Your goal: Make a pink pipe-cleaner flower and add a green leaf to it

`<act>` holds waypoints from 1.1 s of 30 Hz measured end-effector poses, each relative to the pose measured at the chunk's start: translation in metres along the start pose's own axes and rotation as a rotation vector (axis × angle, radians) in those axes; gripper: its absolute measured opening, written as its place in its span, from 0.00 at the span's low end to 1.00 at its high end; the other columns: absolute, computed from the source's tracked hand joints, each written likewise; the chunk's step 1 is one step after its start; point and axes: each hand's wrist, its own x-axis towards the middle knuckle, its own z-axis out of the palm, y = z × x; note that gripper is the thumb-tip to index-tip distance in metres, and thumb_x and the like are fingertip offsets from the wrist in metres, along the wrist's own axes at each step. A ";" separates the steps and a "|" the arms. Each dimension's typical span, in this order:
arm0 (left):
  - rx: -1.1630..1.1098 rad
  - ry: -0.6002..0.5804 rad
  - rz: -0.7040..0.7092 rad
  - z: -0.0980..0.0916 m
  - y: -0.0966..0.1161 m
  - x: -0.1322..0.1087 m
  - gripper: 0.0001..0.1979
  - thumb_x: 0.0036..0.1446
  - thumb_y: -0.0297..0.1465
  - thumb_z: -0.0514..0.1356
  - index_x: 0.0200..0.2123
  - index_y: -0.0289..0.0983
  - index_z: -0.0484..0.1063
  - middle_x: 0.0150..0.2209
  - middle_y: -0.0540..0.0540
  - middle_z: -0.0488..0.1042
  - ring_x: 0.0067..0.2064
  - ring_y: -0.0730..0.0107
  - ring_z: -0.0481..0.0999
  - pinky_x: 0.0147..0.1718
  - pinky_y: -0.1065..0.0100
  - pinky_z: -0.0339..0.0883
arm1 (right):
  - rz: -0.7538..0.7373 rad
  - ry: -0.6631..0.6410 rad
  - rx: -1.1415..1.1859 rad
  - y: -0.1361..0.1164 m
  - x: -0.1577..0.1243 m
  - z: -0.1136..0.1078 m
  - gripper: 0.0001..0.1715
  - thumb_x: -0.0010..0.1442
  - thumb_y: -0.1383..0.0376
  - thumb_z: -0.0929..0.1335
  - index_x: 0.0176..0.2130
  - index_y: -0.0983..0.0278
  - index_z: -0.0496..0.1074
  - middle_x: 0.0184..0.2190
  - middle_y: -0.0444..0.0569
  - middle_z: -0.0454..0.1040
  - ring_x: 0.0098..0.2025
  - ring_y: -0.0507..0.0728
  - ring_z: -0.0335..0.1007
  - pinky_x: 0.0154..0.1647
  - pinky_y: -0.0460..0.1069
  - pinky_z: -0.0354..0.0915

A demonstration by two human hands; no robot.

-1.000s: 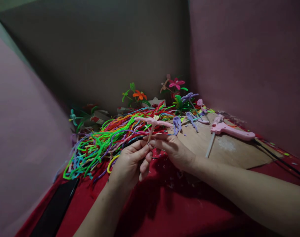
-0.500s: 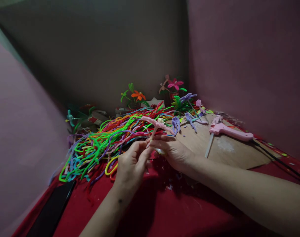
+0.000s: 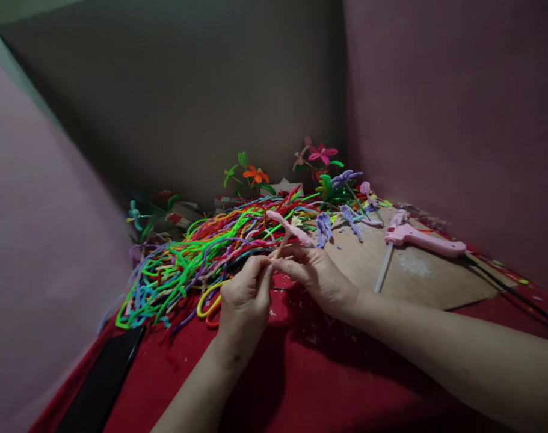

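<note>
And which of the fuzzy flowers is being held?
The pale pink flower, its stem pinched by the left hand and right hand; no hand touches the others.

From where I stand, I see the left hand (image 3: pixel 244 297) and the right hand (image 3: pixel 323 281) meeting at their fingertips on the thin stem of a pink fuzzy flower (image 3: pixel 298 233), which is tilted. Behind and to the left there lies a big heap of colourful fuzzy stems (image 3: pixel 197 246). On the right, a pink glue gun (image 3: pixel 424 239) rests upon a brown board (image 3: pixel 445 285). At the near left, a black flat object (image 3: pixel 103 382) lies on the red cloth (image 3: pixel 154 367). At the far side stand an orange flower (image 3: pixel 256 175) and a bright pink one (image 3: pixel 323 153).
</note>
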 end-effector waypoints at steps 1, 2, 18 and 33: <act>-0.133 -0.017 -0.106 -0.001 0.002 0.001 0.06 0.56 0.31 0.54 0.30 0.37 0.67 0.19 0.54 0.65 0.18 0.78 0.63 0.18 0.75 0.57 | 0.010 -0.010 0.006 0.000 0.000 0.000 0.04 0.50 0.64 0.71 0.28 0.63 0.75 0.29 0.43 0.71 0.35 0.52 0.64 0.43 0.48 0.59; -0.262 -0.040 -0.206 -0.002 0.004 0.002 0.05 0.56 0.32 0.55 0.29 0.37 0.67 0.18 0.55 0.63 0.15 0.79 0.61 0.15 0.76 0.55 | 0.016 -0.016 0.021 0.001 0.000 0.000 0.05 0.50 0.63 0.71 0.29 0.63 0.75 0.28 0.43 0.71 0.34 0.52 0.64 0.42 0.48 0.59; -0.899 -0.377 -0.574 -0.014 0.005 0.009 0.07 0.52 0.33 0.59 0.35 0.36 0.68 0.18 0.56 0.64 0.11 0.84 0.54 0.06 0.78 0.53 | 0.103 -0.143 0.168 0.007 0.001 -0.006 0.10 0.55 0.63 0.68 0.38 0.61 0.75 0.30 0.44 0.73 0.30 0.51 0.67 0.39 0.50 0.61; -0.342 -0.118 -0.270 -0.002 0.003 0.002 0.07 0.54 0.33 0.57 0.32 0.37 0.72 0.16 0.56 0.62 0.15 0.80 0.60 0.14 0.77 0.54 | 0.120 -0.024 0.183 -0.003 -0.001 0.000 0.08 0.47 0.64 0.72 0.32 0.62 0.77 0.27 0.44 0.74 0.33 0.52 0.66 0.42 0.50 0.60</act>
